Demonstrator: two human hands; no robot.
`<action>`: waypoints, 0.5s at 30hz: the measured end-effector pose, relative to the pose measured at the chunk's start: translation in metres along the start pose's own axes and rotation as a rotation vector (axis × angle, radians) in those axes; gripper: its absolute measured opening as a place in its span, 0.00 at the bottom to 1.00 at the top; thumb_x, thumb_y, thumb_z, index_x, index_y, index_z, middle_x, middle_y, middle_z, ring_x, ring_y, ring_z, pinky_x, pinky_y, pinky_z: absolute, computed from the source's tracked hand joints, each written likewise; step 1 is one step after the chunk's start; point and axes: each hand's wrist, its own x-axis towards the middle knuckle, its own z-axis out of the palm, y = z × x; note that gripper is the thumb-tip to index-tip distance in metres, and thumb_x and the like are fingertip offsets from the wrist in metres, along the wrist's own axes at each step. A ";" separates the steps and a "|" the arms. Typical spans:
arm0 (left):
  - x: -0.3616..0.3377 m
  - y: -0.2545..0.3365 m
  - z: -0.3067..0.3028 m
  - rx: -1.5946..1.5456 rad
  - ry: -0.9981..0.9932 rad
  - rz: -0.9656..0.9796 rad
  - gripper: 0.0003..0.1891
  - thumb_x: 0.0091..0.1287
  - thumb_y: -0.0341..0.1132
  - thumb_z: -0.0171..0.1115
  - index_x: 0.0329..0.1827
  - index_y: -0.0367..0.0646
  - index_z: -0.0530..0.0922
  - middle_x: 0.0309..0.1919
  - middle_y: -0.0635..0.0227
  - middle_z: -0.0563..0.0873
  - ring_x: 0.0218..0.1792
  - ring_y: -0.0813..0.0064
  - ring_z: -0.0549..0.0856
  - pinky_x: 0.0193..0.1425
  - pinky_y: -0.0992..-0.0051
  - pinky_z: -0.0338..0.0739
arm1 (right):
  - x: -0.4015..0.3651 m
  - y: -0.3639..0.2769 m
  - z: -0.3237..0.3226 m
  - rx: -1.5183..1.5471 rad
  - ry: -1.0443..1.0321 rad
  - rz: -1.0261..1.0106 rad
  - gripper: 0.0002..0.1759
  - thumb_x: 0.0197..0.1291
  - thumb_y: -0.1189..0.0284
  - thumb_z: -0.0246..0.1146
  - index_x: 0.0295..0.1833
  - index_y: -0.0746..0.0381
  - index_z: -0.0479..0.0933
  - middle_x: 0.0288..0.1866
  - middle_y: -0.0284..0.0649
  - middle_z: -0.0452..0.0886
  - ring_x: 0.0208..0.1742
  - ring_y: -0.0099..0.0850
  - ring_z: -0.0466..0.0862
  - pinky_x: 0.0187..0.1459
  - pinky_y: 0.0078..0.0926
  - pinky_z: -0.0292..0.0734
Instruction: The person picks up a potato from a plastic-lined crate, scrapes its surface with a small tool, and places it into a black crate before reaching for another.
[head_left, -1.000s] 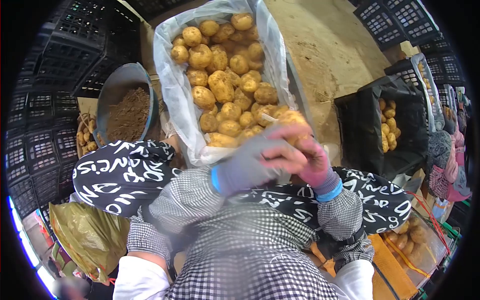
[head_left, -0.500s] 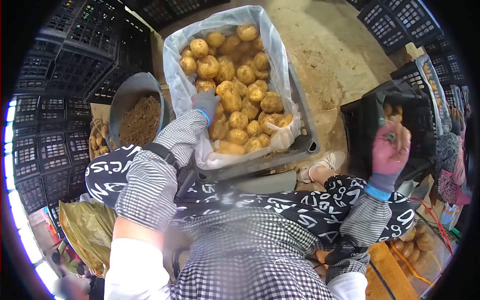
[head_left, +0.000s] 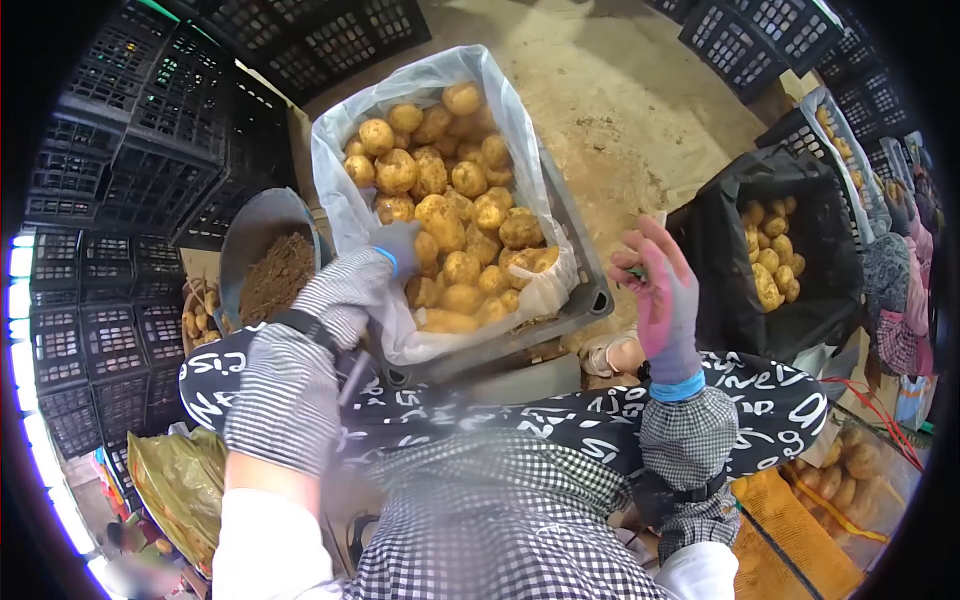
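Reaching in w/ the L hand [head_left: 396, 246], grey glove, palm down on the near-left edge of the potatoes [head_left: 455, 200]. The fingertips are buried among them, so can't tell if it's closed on one or just resting. The heap sits right under and beyond that hand, in a grey crate [head_left: 592, 292] tipped toward the person, prob. so the pile stays within arm's reach. A clear plastic liner [head_left: 338, 165] is folded out over the rim, likely to keep dirt inside.

R hand [head_left: 665, 295], pink glove, is up in the air, well apart from the heap, fingers fanned and loose w/ nothing big in it. There's a tiny greenish speck by the thumb, too small to call.

Left of the L hand is a metal bowl [head_left: 238, 240] of brown soil, just beside the crate. Right of the R hand, a black-lined crate [head_left: 720, 300] holds more spuds. Below that hand is an orange mesh sack [head_left: 800, 530], part filled.

No bench here: everything stands on a bare, dusty dirt floor [head_left: 610, 100]. Stacked black crates [head_left: 110, 220] wall the L side and the far corners. Looks like a packing shed. Another person's patterned sleeve shows at the far R edge.
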 end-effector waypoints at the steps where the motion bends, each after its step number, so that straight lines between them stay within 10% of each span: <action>1: -0.007 0.007 -0.009 -0.246 -0.077 -0.021 0.42 0.52 0.41 0.80 0.69 0.40 0.69 0.58 0.49 0.82 0.56 0.56 0.85 0.58 0.65 0.81 | -0.002 0.004 0.000 -0.017 0.006 -0.010 0.26 0.71 0.70 0.61 0.69 0.71 0.69 0.54 0.45 0.81 0.43 0.29 0.84 0.45 0.27 0.83; 9: -0.107 0.088 -0.073 -1.852 -0.399 0.390 0.43 0.62 0.36 0.73 0.79 0.41 0.59 0.69 0.60 0.73 0.65 0.68 0.78 0.63 0.71 0.78 | -0.021 0.024 0.034 -0.453 -0.373 0.117 0.40 0.61 0.76 0.69 0.76 0.69 0.59 0.68 0.43 0.72 0.60 0.26 0.78 0.57 0.21 0.77; 15: -0.126 0.132 -0.059 -1.604 0.013 0.619 0.37 0.63 0.41 0.73 0.73 0.38 0.68 0.68 0.61 0.73 0.67 0.72 0.74 0.72 0.70 0.68 | -0.021 0.044 0.024 -0.436 -0.411 0.010 0.49 0.48 0.81 0.76 0.76 0.68 0.59 0.70 0.43 0.70 0.70 0.28 0.70 0.67 0.24 0.69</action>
